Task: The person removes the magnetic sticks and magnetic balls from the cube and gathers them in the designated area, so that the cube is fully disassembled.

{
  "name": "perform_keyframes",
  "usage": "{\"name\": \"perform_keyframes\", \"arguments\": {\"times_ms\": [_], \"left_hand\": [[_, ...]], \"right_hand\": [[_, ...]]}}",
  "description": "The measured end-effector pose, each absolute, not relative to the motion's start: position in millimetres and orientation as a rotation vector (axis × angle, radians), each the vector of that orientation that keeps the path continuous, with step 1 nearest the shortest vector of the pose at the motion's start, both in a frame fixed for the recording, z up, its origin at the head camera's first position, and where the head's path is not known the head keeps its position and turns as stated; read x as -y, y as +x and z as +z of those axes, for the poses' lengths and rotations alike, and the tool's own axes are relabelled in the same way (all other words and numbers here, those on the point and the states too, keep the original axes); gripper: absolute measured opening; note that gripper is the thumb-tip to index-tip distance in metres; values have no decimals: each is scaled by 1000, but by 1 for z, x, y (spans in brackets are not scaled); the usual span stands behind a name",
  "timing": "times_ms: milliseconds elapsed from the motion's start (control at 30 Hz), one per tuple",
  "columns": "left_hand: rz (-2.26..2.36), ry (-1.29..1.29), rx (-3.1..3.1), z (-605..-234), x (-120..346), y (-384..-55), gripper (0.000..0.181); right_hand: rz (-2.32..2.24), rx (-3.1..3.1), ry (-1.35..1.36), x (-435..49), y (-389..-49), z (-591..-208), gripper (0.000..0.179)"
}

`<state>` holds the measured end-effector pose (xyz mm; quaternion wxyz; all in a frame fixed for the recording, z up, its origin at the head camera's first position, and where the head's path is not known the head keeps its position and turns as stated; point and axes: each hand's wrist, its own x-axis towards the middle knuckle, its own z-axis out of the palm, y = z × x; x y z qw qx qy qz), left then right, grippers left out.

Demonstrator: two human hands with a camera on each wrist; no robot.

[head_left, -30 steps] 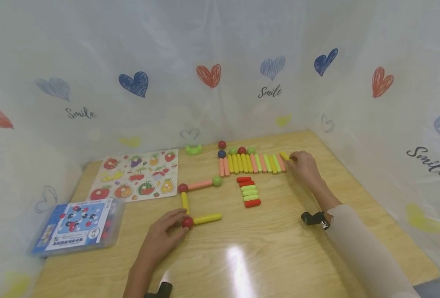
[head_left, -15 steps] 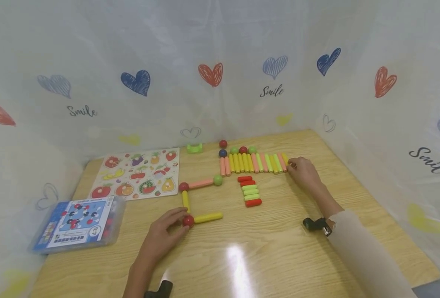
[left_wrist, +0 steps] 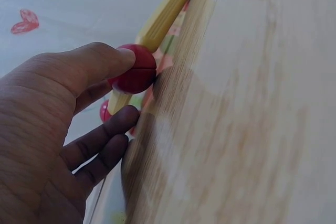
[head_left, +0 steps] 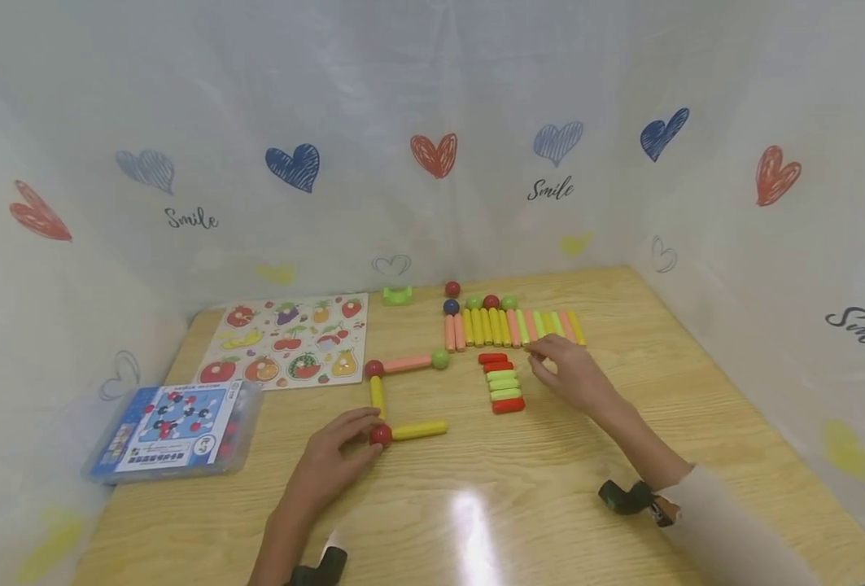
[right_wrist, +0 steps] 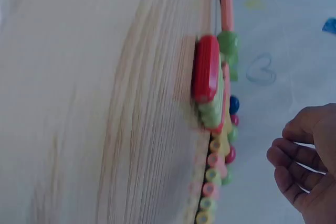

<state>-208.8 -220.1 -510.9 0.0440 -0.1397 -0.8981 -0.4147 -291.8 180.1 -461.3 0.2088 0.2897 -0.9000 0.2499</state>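
Note:
My left hand (head_left: 332,461) pinches a red ball (head_left: 381,435) low on the table, its thumb on the ball in the left wrist view. From that ball a yellow stick (head_left: 421,429) points right, and another yellow stick (head_left: 377,396) runs back to a second red ball (head_left: 374,369). A pink stick (head_left: 407,363) joins that one to a green ball (head_left: 440,359). My right hand (head_left: 573,376) hovers with loosely bent fingers, holding nothing, in front of a row of pink, yellow and green sticks (head_left: 495,327). Short red and green sticks (head_left: 504,386) lie to its left.
Several balls stand behind the row, among them a blue ball (head_left: 451,307). A fruit picture board (head_left: 359,342) lies at the back left, with a clear plastic box (head_left: 245,431) before it. A green clip-like piece (head_left: 397,296) sits near the back curtain.
My right hand laid a yellow stick at the right end of the row, let go and moved left and nearer. My left hand stays at the red ball. The head view has shifted slightly.

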Motion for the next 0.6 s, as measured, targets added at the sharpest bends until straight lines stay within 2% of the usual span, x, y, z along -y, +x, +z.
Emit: {"name": "perform_keyframes", "arguments": {"times_ms": [133, 333, 600], "left_hand": [[-1274, -434, 2753, -509, 221, -209, 36], [-1285, -453, 2736, -511, 221, -208, 36], [-1286, -456, 2744, -511, 222, -208, 40]], "right_hand": [[670, 2418, 1093, -147, -277, -461, 18], [578, 2454, 1379, -102, -259, -467, 25], [367, 2729, 1422, -61, -251, -480, 33]]}}
